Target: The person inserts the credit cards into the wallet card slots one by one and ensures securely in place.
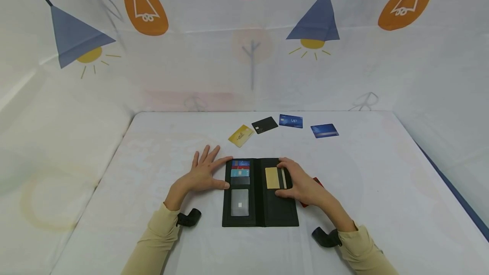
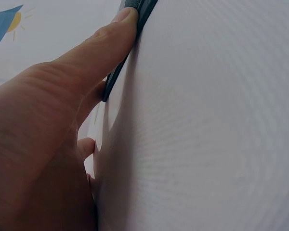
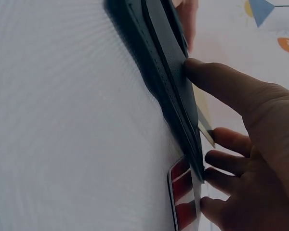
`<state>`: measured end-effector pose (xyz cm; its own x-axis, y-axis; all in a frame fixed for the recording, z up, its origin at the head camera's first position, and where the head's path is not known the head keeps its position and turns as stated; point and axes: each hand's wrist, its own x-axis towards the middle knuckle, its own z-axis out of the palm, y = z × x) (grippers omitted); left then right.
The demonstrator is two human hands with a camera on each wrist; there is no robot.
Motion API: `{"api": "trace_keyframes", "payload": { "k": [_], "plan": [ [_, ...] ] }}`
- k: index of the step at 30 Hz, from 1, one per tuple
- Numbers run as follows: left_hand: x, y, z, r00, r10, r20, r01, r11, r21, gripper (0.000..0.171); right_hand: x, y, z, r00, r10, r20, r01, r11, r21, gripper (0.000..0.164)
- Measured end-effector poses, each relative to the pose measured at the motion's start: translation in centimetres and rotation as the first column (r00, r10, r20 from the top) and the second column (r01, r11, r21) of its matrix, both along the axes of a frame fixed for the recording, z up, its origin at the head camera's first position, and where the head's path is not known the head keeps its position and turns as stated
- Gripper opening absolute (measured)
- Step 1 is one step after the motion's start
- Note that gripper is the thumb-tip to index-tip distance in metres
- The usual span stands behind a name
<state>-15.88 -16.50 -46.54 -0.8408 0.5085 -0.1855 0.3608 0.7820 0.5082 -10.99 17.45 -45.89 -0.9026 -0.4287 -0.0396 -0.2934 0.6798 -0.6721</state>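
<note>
A black bifold wallet (image 1: 259, 220) lies opened out on the white table. Its left panel has several cards (image 1: 240, 173) in slots and a clear window (image 1: 240, 208) below. On the right panel is a gold card (image 1: 272, 178) with a dark stripe; my right hand (image 1: 305, 183) holds it by its edges between thumb and fingers. In the right wrist view that thumb (image 3: 202, 72) touches the wallet and the card tilts up from it. My left hand (image 1: 204, 173) has its fingers spread, thumb and index touching the wallet's left edge. A red card (image 1: 318, 181) is partly hidden beneath my right hand.
Behind the wallet lie a yellow card (image 1: 241, 136), a black card (image 1: 265, 125), a blue VIP card (image 1: 291, 121) and another blue card (image 1: 324, 130). Each wrist wears a black camera mount. A white printed sheet (image 1: 198, 67) rises behind the table.
</note>
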Motion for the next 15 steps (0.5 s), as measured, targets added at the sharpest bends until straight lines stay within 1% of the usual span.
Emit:
{"api": "trace_keyframes", "payload": {
  "k": [4,10,15],
  "plan": [
    [-0.02,-0.01,-0.03,1.0,0.001,0.004,-0.001,1.0,0.003,0.085,0.06,0.11,-0.11,1.0,0.018,0.016,-0.018,1.0,0.007,0.07],
    [-0.08,0.03,-0.05,1.0,0.003,0.006,-0.003,1.0,-0.001,0.085,0.09,0.39,0.13,0.998,0.043,0.055,-0.043,0.999,0.008,0.066],
    [-0.1,0.06,-0.03,1.0,0.003,0.006,-0.003,1.0,-0.006,0.085,0.01,0.63,0.28,0.995,0.073,0.062,-0.074,0.997,0.015,0.058]
  ]
}}
